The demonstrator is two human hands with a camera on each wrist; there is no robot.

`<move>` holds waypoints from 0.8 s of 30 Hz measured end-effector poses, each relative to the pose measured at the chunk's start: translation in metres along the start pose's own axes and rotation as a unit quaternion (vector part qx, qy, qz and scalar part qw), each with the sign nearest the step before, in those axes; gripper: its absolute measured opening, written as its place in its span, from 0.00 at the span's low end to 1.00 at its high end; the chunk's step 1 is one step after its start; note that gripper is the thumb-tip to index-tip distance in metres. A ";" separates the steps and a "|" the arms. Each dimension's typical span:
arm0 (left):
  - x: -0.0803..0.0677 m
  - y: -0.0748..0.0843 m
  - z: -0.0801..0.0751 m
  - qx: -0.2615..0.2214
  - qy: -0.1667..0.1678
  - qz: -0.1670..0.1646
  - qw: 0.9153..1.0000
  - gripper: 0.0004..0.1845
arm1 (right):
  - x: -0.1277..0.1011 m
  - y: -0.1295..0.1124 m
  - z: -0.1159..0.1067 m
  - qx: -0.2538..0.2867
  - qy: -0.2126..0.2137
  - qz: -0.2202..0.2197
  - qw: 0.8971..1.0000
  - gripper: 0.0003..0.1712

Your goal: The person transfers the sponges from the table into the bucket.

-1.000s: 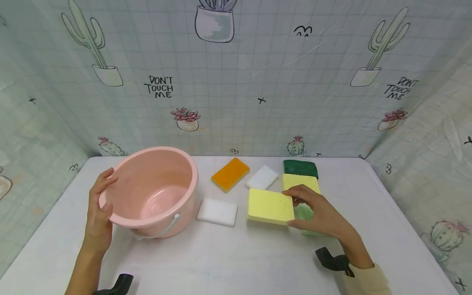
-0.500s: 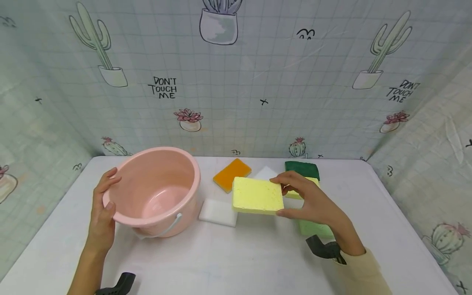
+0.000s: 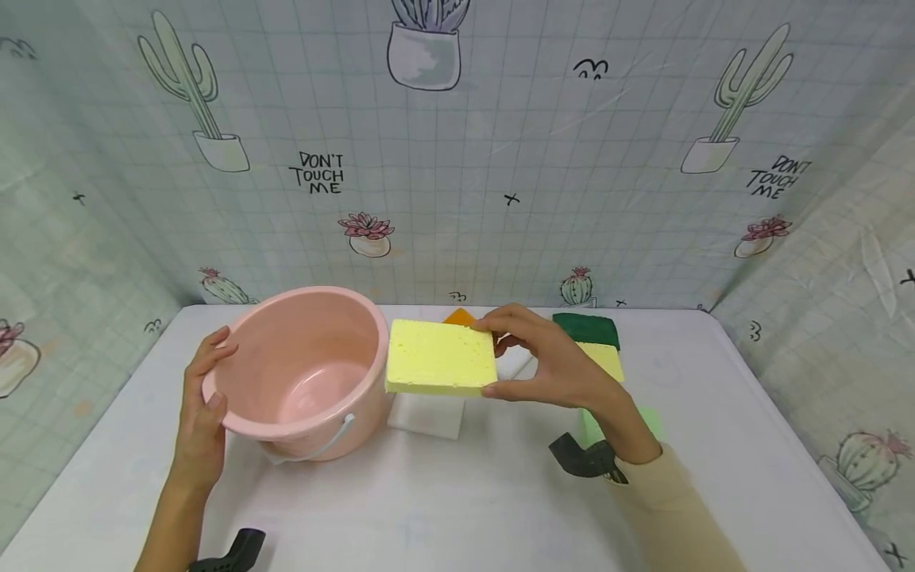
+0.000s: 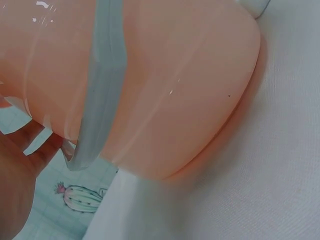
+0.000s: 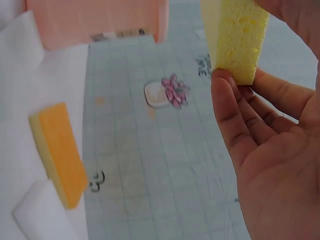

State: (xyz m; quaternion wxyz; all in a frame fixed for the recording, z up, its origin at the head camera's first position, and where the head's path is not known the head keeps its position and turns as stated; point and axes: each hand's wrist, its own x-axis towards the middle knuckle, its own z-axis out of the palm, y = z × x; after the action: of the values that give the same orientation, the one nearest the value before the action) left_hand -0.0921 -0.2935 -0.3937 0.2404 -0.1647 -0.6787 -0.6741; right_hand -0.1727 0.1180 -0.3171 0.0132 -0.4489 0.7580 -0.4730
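Note:
A pink bucket (image 3: 368, 421) with a pale handle (image 4: 106, 65) leans toward me on the left of the table. My left hand (image 3: 198, 425) grips its rim at the left side, thumb inside view and fingers over the edge. Between thumb and fingers, my right hand (image 3: 554, 361) pinches the right end of a thick yellow sponge (image 3: 439, 356). The sponge is held above the table, its left end right at the bucket's rim in the head view. The right wrist view shows the sponge's porous edge (image 5: 237, 45) at my fingertips. Inside the bucket only its bare pink bottom shows.
Behind the held sponge lie an orange sponge (image 5: 62, 152) and a white sponge (image 5: 42, 212), partly hidden. Another white sponge (image 3: 427, 416) lies beside the bucket. To the right are a dark green pad (image 3: 586, 329), a second yellow sponge (image 3: 604, 361) and a light green sponge (image 3: 652, 421).
My right hand has carried the yellow sponge left and upward, from beside the other sponges to the bucket's rim. My left hand keeps its grip on the bucket, which stays in place.

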 end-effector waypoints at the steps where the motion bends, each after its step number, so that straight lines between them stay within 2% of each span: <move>1: 0.000 0.000 0.000 0.002 0.000 0.001 1.000 0.27 | 0.004 -0.001 0.004 0.003 -0.003 -0.004 1.000 0.37; 10: -0.002 0.001 -0.001 0.029 0.002 -0.009 1.000 0.28 | 0.040 -0.017 0.035 -0.022 -0.014 -0.001 1.000 0.35; 24: -0.002 0.003 0.000 0.079 0.007 -0.022 0.997 0.29 | 0.091 -0.038 0.067 -0.047 -0.053 0.006 0.998 0.35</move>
State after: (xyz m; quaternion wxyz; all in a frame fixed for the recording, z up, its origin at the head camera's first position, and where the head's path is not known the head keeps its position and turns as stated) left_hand -0.0889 -0.2933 -0.3921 0.2421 -0.1252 -0.7319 -0.6245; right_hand -0.1721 0.0019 -0.2890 0.0349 -0.4688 0.7802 -0.4127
